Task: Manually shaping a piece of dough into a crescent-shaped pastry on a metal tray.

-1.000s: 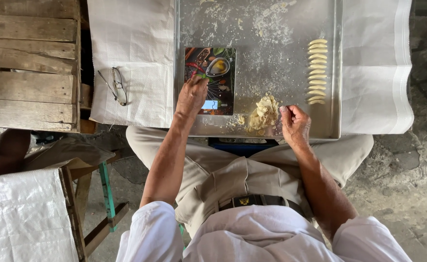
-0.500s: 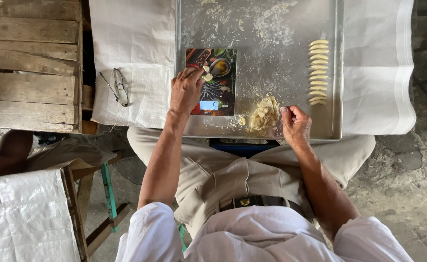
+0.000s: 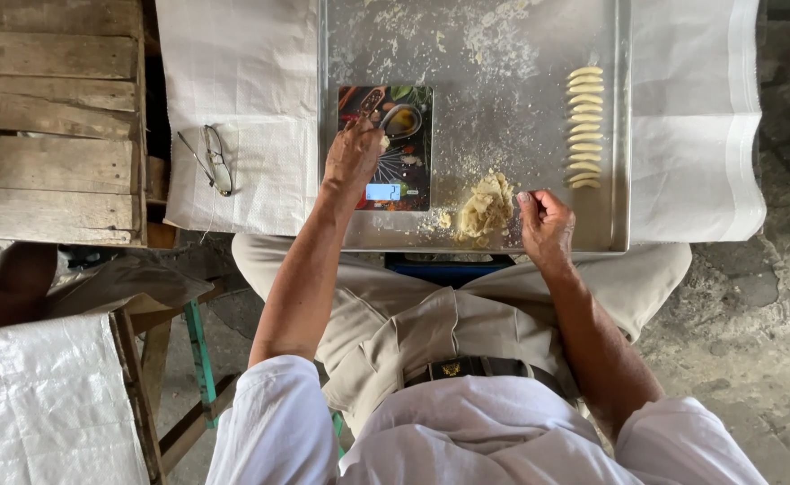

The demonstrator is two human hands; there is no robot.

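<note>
My left hand (image 3: 352,154) rested over the small kitchen scale (image 3: 386,148), the one with the colourful picture on its plate, fingers curled down and pinching a small bit of dough (image 3: 383,141) onto it; the scale sat on the left part of the floured metal tray (image 3: 476,54). My right hand (image 3: 546,223) was loosely closed at the near edge of the tray, just right of the dough lump (image 3: 483,207); whether it held a crumb I could not tell. To weigh well, I judged the piece should sit in the middle of the plate with my fingers lifted clear, so nothing but dough pressed down, and the lit display (image 3: 382,191) should stay uncovered. A row of shaped pieces (image 3: 583,126) lay on the right side of the tray, and spectacles (image 3: 211,160) lay on the white cloth (image 3: 242,81) to the left. Compared with half a second before, my left hand had reached further across the scale, while my right had hardly shifted.
</note>
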